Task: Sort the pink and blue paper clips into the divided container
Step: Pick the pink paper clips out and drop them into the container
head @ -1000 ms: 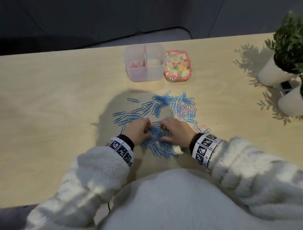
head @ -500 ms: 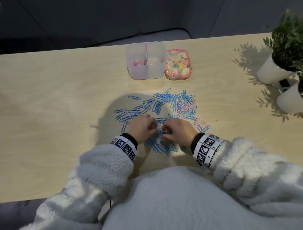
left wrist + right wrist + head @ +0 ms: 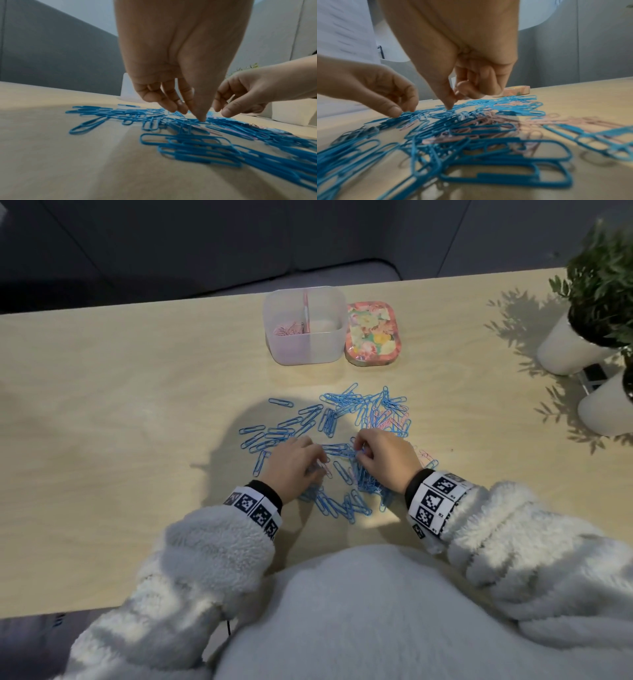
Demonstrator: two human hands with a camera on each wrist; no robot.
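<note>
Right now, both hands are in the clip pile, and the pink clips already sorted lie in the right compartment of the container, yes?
Not quite. In the head view the sorted pink clips lie in the left compartment of the container, not the right. Nothing shows in the right one. The rest holds: the left hand and right hand are both in the pile.

No readable text, brand or number anywhere; wristbands (image 3: 432,498) carry black-white square marker patterns, tiny print beside them illegible.
</note>
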